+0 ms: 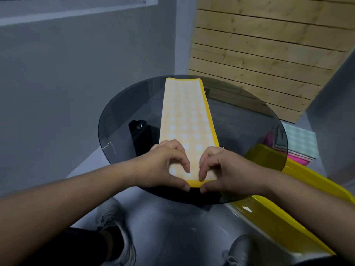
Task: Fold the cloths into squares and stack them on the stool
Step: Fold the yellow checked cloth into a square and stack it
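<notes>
We see the left hand (165, 166) and the right hand (224, 167) side by side at the near end of the yellow cloth (186, 116), thumbs almost meeting. Each hand pinches that end, with curled fingers on top of the pale dotted face and the thumb against the yellow hem. The cloth is folded into a long narrow strip that lies flat on the round dark glass table top (119, 116). It runs straight away from us, and its far end reaches almost to the far rim. Bare glass lies open on either side of the strip, more of it on the left, and the near hem sits close to the near rim. Just right of the table stands a glossy yellow tub (299, 181), its rim passing under the glass edge; we cannot tell what it holds. Beyond it lie a pink cloth (296, 160) and a green checked cloth (301, 141), and we cannot tell whether they rest in the tub or behind it. Below the table we see grey floor (182, 223) and two grey shoes (113, 223). A grey wall (76, 73) closes the left, and wooden slats (259, 54) stand behind the table.
</notes>
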Demonstrator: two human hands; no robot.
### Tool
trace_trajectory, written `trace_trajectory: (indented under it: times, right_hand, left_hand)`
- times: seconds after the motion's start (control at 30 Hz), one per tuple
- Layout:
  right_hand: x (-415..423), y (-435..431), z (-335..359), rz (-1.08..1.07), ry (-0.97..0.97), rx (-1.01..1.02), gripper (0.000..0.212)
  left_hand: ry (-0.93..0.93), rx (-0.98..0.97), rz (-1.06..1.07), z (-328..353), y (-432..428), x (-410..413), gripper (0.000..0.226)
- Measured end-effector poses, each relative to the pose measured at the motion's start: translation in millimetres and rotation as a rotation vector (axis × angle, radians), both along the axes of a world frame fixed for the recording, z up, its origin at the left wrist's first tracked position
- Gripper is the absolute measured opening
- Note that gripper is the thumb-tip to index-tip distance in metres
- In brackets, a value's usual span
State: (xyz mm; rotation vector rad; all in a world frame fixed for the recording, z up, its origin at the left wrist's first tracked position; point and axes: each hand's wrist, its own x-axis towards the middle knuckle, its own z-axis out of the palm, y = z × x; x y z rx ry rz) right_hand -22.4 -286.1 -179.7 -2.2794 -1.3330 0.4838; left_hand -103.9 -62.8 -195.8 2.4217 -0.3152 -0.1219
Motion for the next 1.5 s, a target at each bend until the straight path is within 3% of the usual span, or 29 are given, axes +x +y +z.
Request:
trace_trajectory:
  times: [0.27, 0.6, 0.83, 0.97, 1.13, 1.3, 1.43, 1.5]
  right_hand:
    - [-10.8, -4.0, -0.4, -0.043, -0.012, -0.013, 0.012]
    - [-19.2, -2.9, -2.1, 0.018, -0.175, -0.013, 0.007]
    - [-13.7, -2.1, 14.9, -0.074, -0.005, 0.03, 0.007]
    - [-10.4, 2.1, 29.3, -0.096, -0.017, 0.09, 0.008]
    - [2.6, 9.7, 55.9, -0.176, 0.167, 0.317, 0.006]
    - [28.8, 4.1, 67.8, -0.231, 0.331, 0.436, 0.026]
    - [48.7, 2.2, 53.7, -0.248, 0.456, 0.514, 0.072]
    - [56.8, 2.8, 46.5, -0.253, 0.521, 0.536, 0.077]
  left_hand:
    - [0.025, -0.037, 0.016, 1.6, -1.9, -1.9, 0.035]
    - [0.042, -0.062, 0.024, 2.7, -2.0, -1.8, 0.039]
    - [0.136, -0.223, 0.004, 24.5, -2.5, -1.5, 0.023]
    - [0.163, -0.302, 0.028, 42.2, 2.8, 3.2, 0.016]
    - [0.1, -0.345, 0.094, 67.9, 8.7, 13.7, 0.007]
    - [-0.014, -0.357, 0.161, 87.2, 11.4, 23.0, 0.004]
    - [-0.113, -0.463, 0.254, 96.2, 13.4, 34.8, 0.005]
    - [-0.143, -0.515, 0.309, 100.5, 14.7, 43.3, 0.006]
